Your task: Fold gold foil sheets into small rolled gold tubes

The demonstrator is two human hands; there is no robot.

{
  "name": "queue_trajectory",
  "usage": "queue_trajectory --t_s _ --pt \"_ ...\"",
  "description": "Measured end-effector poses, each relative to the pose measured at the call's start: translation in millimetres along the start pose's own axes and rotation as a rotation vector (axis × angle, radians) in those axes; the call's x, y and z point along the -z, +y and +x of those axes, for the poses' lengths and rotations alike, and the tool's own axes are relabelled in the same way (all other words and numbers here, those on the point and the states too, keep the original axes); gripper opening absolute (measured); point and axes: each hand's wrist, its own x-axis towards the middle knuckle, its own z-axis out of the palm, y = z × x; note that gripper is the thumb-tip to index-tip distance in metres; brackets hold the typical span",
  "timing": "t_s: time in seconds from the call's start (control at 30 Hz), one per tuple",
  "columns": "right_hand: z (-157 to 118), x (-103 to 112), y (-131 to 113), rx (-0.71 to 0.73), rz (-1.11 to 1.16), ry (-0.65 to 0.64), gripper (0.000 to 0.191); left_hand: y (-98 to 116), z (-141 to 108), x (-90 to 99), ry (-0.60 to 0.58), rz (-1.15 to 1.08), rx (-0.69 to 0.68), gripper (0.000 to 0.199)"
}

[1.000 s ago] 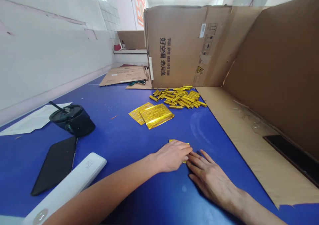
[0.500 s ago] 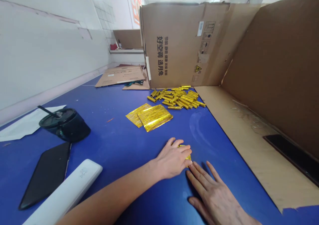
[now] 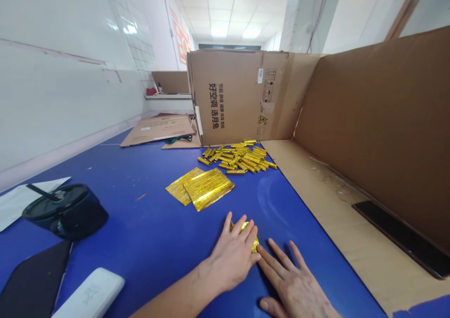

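My left hand (image 3: 235, 258) lies over a small piece of shiny gold foil paper (image 3: 255, 244), its fingers spread across it and pressing it to the blue table. Most of that piece is hidden under the hand. Close on the right, my right hand (image 3: 293, 280) rests flat with its fingers stretched apart; its index fingertip meets the foil's near corner, beside my left thumb. Beyond the hands are flat gold foil sheets (image 3: 210, 190), two stacks overlapping. Farther back lies a loose heap of small rolled or folded gold foil pieces (image 3: 242, 157).
A large cardboard box (image 3: 239, 97) walls off the back and right. A dark lidded mug (image 3: 70, 212), a black tablet-like slab (image 3: 35, 280) and a white oblong case (image 3: 93, 292) stand at left. Dark scissors (image 3: 180, 139) lie near flat cardboard (image 3: 158, 129). A black phone-like object (image 3: 401, 238) lies right.
The view has tilted up, so the box and table things sit lower and further left. My left fingers have spread a little wider over the foil; my right hand remains beside it.
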Motion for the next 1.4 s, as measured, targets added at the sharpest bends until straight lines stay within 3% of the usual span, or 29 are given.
queue_trajectory --t_s 0.2,0.37,0.47,0.57,0.67,0.77,0.9,1.23,1.3,1.4 --pt "2.3 -6.2 4.1 0.063 -0.026 0.064 0.064 -5.5 -1.7 5.5 -0.01 -0.017 -0.007 0.047" --pt "-0.1 5.0 1.9 0.106 0.045 -0.023 0.068 -9.1 -1.3 4.5 -0.006 -0.05 0.021 0.044" --pt "4.2 22.9 2.6 0.047 0.161 -0.135 0.066 -11.6 -0.4 6.5 -0.022 -0.139 0.026 0.039" --pt "18.8 31.9 7.5 -0.071 0.227 -0.092 0.064 -16.5 -0.4 10.4 -0.056 -0.3 0.056 0.042" --pt "36.2 21.6 14.2 -0.116 0.216 -0.082 0.069 -21.0 -1.1 11.4 -0.058 -0.468 0.083 0.057" --pt "43.6 4.0 18.8 -0.073 0.228 -0.139 0.066 -22.5 -1.8 8.8 -0.04 -0.545 0.074 0.063" --pt "34.9 -3.6 19.7 -0.053 0.22 -0.16 0.071 -21.9 -1.6 6.2 -0.014 -0.507 0.093 0.068" --pt "5.6 23.6 7.9 0.006 0.299 -0.233 0.08 -20.2 -1.5 8.0 0.0 -0.459 0.093 0.07" --pt "10.7 30.2 11.1 0.014 0.318 -0.258 0.074 -19.2 -1.9 8.2 0.003 -0.456 0.095 0.071" --pt "28.6 32.7 22.1 -0.016 0.329 -0.246 0.044 -18.3 -1.8 6.4 0.006 -0.445 0.082 0.071"
